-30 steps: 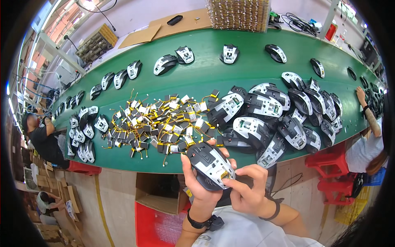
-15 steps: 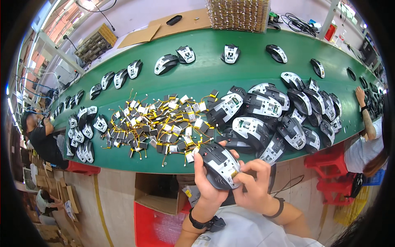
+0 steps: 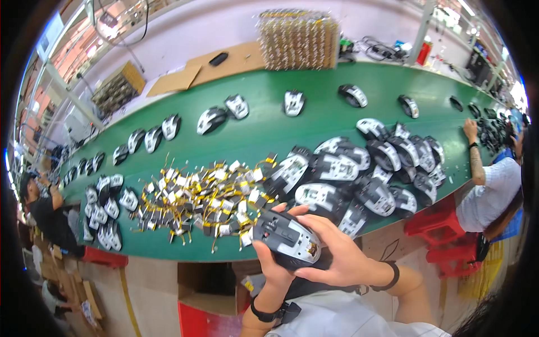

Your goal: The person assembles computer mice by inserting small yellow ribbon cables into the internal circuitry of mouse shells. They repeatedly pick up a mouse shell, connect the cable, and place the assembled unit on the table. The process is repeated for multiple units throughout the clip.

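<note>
- Fingers of both hands, left hand [image 3: 273, 268] and right hand [image 3: 337, 254], pinch a black-and-grey mouse shell [image 3: 286, 238].
- Shell sits just above the green desk [image 3: 314, 121] edge, near yellow-wired parts [image 3: 196, 199].

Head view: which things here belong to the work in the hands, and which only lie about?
In hand:
- mouse shell, held by left hand and right hand
- pile of small yellow-wired parts
- heap of mouse shells

Lying about:
- cardboard sheets
- stacked trays
- red stool
</note>
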A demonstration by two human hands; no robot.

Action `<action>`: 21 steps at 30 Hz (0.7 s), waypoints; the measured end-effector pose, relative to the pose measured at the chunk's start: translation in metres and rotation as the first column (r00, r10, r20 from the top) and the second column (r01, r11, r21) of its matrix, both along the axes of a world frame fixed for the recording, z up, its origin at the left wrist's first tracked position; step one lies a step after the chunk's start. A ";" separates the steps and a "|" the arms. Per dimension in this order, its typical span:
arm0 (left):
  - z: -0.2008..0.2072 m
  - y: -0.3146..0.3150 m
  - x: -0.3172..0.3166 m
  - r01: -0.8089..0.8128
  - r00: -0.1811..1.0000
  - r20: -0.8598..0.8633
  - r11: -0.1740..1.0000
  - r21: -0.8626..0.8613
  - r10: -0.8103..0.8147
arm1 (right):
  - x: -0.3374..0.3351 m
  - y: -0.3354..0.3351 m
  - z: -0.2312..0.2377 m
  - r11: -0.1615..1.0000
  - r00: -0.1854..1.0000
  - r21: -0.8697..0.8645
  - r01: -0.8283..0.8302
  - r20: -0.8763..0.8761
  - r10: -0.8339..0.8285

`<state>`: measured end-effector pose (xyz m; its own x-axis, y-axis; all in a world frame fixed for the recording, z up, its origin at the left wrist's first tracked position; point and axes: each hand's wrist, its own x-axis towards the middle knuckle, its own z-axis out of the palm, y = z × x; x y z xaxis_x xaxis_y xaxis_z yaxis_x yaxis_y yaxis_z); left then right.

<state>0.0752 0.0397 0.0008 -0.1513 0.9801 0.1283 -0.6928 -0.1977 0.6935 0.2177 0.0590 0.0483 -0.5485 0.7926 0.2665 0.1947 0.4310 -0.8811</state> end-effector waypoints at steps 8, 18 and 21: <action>0.016 0.001 -0.030 0.021 0.904 -0.427 0.999 -0.050 -0.040 | 0.062 0.167 0.058 0.932 0.918 0.328 0.154 0.302 -0.258; -0.017 -0.030 -0.070 0.042 0.917 -0.390 0.992 -0.122 -0.087 | 0.234 0.397 -0.068 0.826 0.124 0.261 0.500 0.922 -0.367; -0.021 -0.030 -0.075 0.106 0.911 -0.380 0.981 -0.163 -0.162 | 0.218 0.418 -0.042 0.816 0.027 0.197 0.544 0.967 -0.252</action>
<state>0.0002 0.0097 -0.0200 0.0177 0.9997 0.0149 -0.3749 -0.0072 0.9270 0.4357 0.4767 0.0065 0.1929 0.9234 -0.3319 0.9786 -0.1566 0.1332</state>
